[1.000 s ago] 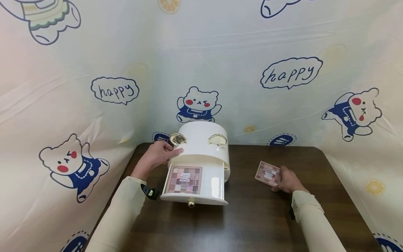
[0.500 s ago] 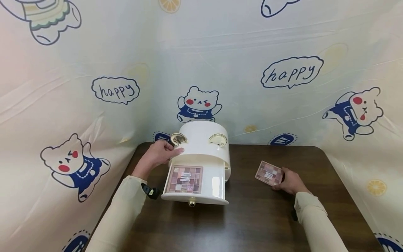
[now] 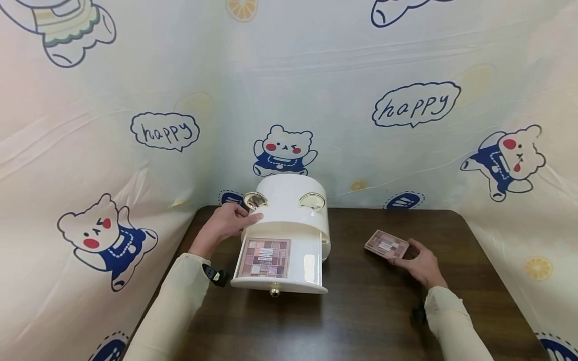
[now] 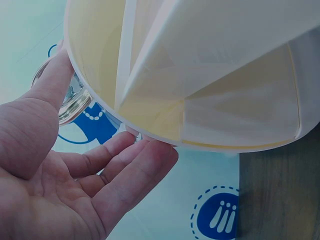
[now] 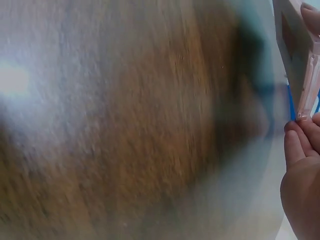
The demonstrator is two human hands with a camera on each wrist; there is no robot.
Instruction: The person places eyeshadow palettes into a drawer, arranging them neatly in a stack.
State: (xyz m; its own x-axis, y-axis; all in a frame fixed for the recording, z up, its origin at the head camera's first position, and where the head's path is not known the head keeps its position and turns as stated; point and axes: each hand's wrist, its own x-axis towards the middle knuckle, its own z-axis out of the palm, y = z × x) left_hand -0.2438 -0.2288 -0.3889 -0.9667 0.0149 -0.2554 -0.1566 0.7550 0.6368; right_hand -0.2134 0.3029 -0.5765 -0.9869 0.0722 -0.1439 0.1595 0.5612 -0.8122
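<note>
A white cosmetics organizer [image 3: 291,188] stands on the table with its lower drawer [image 3: 301,287] pulled out. On the left side of that drawer lies an eyeshadow palette [image 3: 264,257] marked BACK. My left hand [image 3: 225,220] holds the organizer by its left edge, thumb across the front; the left wrist view shows several fingers [image 4: 145,167] against its outer wall. Off to the right, my right hand [image 3: 422,263] pinches a second, smaller eyeshadow palette [image 3: 386,244] by its near right edge. Only part of this palette and hand shows in the right wrist view.
Two gold round-rimmed handles [image 3: 312,201] stick up from the organizer's top, and a gold knob [image 3: 275,290] sits on the drawer front. A brown wooden table [image 3: 361,316] carries everything. Behind and beside it hangs a printed cloth [image 3: 343,100].
My right hand has changed its grip and turned, its wrist lower and the palette tilted flatter. My left hand, the organizer and the drawer have stayed in place.
</note>
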